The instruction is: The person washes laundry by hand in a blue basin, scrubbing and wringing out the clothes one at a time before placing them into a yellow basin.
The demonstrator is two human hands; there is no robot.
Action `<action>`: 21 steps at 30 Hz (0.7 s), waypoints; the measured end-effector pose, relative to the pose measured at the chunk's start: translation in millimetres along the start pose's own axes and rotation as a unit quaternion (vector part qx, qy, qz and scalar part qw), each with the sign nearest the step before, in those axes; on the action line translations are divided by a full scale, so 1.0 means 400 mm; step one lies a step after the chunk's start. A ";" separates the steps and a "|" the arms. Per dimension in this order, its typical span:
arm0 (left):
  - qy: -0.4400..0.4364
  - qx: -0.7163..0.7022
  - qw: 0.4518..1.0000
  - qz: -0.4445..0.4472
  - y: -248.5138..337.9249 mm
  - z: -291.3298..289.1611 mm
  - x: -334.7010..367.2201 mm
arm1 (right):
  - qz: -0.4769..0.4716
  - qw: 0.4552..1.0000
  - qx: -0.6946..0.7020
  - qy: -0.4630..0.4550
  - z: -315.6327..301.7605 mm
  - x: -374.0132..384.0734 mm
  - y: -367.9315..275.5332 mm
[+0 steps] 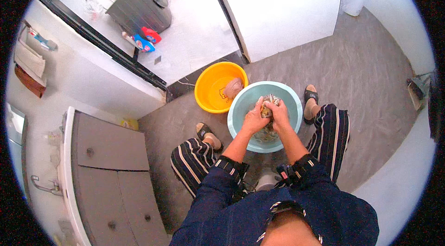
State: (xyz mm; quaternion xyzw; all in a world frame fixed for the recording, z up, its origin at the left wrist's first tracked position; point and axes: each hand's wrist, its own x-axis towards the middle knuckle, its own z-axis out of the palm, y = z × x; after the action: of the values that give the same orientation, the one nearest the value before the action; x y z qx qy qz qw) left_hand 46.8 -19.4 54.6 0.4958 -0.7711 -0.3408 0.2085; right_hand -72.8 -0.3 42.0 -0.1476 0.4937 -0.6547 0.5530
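A bunched, multicoloured patterned cloth [266,109] is gripped between my two hands over a light blue basin [241,107] on the floor. My left hand [253,121] is closed on the cloth's left side, its thumb near the top. From the right, my right hand [279,114] wraps the same cloth with bent fingers. More of the patterned fabric hangs or lies below the hands inside the basin; how much of it is in water I cannot tell. Touching the basin on its far left is a yellow basin [204,90] holding a crumpled pinkish cloth [233,88].
My sandalled feet stand either side of the blue basin on a grey floor [371,83]. A grey cabinet [111,148] with a sink tap [46,185] is at the left. Beyond a doorway stand a grey washing machine [141,12] and detergent bottles [143,43]. A white bucket [354,0] is far right.
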 end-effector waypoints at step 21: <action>0.100 0.270 0.956 -0.051 -0.084 0.075 -0.069 | 0.229 0.945 0.225 0.064 -0.006 -0.048 0.201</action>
State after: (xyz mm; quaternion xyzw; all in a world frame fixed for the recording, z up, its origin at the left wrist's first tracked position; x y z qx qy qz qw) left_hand 59.7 5.8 10.2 0.6043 -0.7829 -0.0784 0.1253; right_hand -21.3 25.3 -17.5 0.1398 0.3885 -0.6125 0.6741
